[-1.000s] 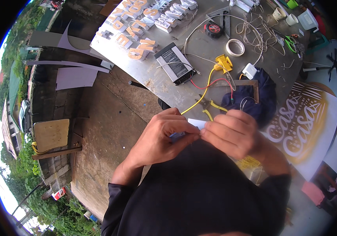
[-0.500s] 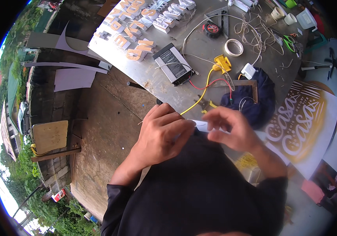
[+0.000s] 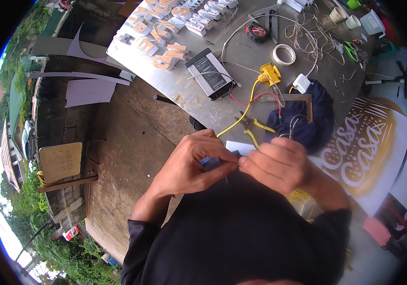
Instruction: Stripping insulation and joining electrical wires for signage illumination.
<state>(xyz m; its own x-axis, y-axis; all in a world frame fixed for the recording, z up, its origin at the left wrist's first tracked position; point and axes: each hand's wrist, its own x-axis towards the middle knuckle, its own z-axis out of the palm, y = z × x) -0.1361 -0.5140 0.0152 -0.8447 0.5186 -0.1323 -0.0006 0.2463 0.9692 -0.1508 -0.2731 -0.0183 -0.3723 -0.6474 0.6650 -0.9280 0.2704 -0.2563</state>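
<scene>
Over my lap, my left hand point(image 3: 196, 164) and my right hand point(image 3: 279, 164) meet fingertip to fingertip, both closed in a pinch. A thin wire point(image 3: 239, 164) shows between them, mostly hidden by the fingers. Just beyond the fingertips lies a white piece point(image 3: 239, 147), its shape partly covered by my hands. Yellow-handled pliers point(image 3: 255, 129) rest on the metal table past my right hand. Behind that hand, a pale wire loop point(image 3: 294, 122) lies over a dark blue cloth point(image 3: 319, 111).
The metal table point(image 3: 189, 97) holds a power supply box point(image 3: 210, 73), a yellow connector point(image 3: 270, 73), a white plug point(image 3: 301, 83), a tape roll point(image 3: 283, 54), a tape measure point(image 3: 257, 31) and channel letters point(image 3: 169, 56). Green-handled scissors point(image 3: 350, 50) and tangled cable point(image 3: 303, 38) are farther right. A printed sheet point(image 3: 364, 156) hangs at right.
My right hand has moved left and closed its fingers, meeting my left fingertips at the wire. It was apart with loosely curled fingers before. More of the pliers now shows.
</scene>
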